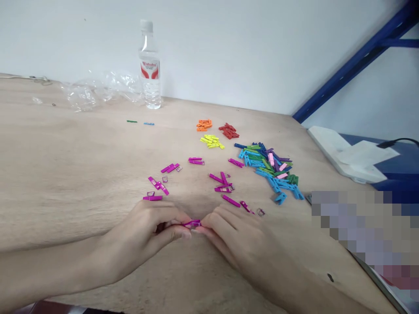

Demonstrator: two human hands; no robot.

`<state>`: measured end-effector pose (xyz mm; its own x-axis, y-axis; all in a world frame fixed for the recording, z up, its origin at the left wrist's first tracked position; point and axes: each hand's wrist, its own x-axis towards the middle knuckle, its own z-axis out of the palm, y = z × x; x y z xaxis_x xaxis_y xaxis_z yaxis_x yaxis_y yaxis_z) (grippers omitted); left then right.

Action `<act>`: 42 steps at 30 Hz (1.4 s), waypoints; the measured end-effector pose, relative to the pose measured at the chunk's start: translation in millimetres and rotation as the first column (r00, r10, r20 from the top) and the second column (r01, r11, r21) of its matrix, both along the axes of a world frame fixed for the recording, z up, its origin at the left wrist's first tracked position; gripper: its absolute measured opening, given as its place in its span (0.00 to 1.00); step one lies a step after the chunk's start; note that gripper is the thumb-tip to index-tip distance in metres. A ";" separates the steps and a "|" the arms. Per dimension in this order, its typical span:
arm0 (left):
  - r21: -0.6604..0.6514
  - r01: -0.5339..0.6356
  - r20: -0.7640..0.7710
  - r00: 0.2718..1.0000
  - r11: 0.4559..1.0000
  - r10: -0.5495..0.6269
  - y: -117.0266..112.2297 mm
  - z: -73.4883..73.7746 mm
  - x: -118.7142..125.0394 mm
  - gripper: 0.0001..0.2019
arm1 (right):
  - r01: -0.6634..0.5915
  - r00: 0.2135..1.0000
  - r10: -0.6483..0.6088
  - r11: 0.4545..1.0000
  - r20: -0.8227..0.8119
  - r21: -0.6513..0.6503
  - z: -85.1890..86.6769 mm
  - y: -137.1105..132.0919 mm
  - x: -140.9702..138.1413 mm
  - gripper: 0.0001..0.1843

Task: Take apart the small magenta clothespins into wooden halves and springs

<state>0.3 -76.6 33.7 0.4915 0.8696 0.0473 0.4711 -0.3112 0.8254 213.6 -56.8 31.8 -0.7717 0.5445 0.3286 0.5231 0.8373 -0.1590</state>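
Observation:
Between my two hands is a small magenta clothespin [192,223], just above the wooden table. My left hand [153,222] pinches its left end between thumb and fingers. On its right end the fingertips of my right hand [234,226] are closed, and they partly hide it. Beyond the hands lie loose magenta clothespin halves [158,185] with small metal springs [165,179] beside them. More magenta pieces [223,181] are grouped past my right hand, and another spring [261,212] rests to its right.
Small piles of orange [204,125], red [229,130] and yellow clothespins [212,141] lie farther back. A mixed blue, green, purple and pink heap [270,165] is at right. A water bottle [150,69] and clear plastic wrap [98,91] stand near the wall. A white power strip [340,155] sits far right.

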 end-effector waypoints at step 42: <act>0.011 0.031 -0.009 0.999 0.999 -0.031 -2.3 -4.1 1.9 0.08 | 0.034 0.982 -0.129 0.835 -0.136 -0.549 7.5 10.3 -7.4 0.06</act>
